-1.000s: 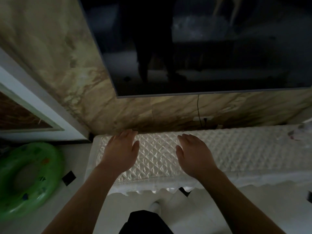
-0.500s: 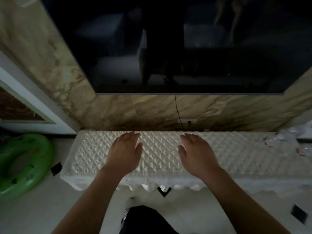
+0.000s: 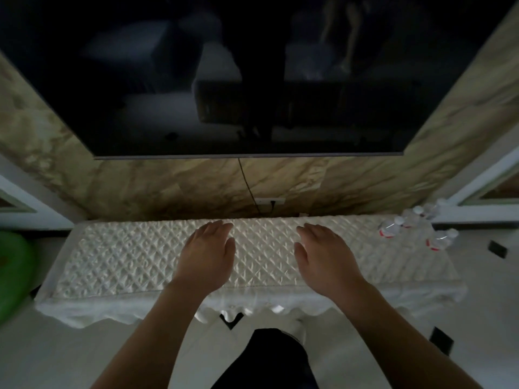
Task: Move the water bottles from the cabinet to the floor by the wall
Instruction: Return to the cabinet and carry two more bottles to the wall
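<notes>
Several clear water bottles (image 3: 412, 224) with white caps and red labels lie clustered at the cabinet's far right end, some seemingly on the floor by the wall; the exact support is hard to tell. The low cabinet (image 3: 118, 259) is covered with a white quilted cloth. My left hand (image 3: 206, 256) and my right hand (image 3: 323, 259) hover palm down over the middle of the cabinet top, fingers loosely spread, holding nothing. Both hands are well left of the bottles.
A large dark television (image 3: 252, 74) hangs on the marble wall above the cabinet, with a cable running down to a socket (image 3: 269, 201). A green inflatable ring (image 3: 14, 270) lies on the floor at left. White tiled floor (image 3: 477, 332) surrounds me.
The view has swung to the right, so the cabinet sits centred and the bottles have come into sight at right. My hands stay open over the cabinet top.
</notes>
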